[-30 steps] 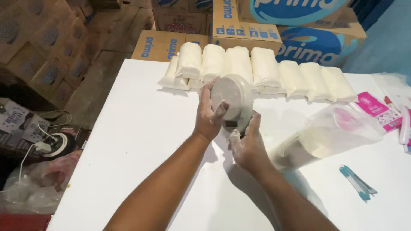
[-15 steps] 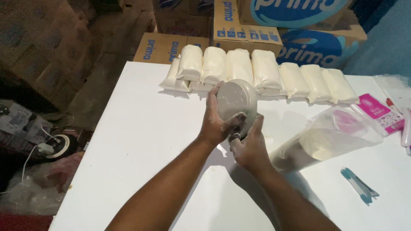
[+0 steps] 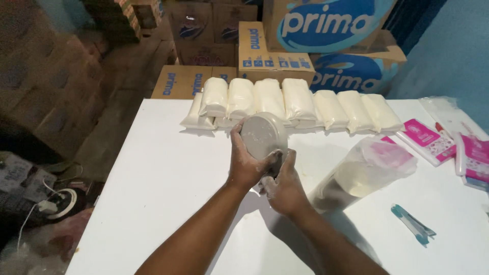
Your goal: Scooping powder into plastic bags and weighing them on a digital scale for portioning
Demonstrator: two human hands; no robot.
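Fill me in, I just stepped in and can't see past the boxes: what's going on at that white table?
A person holds a round grey container over the white table, the left hand around its side and the right hand just beneath it; both hands are dusted with white powder. Behind stands a row of filled white packets. To the right lie a large clear plastic bag, pink packages and a small blue tool.

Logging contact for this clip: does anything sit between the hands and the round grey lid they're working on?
Nothing visible does. The left hand grips the round grey lid directly at its edge, and the right hand presses in just beneath it. What lies under the lid is hidden.
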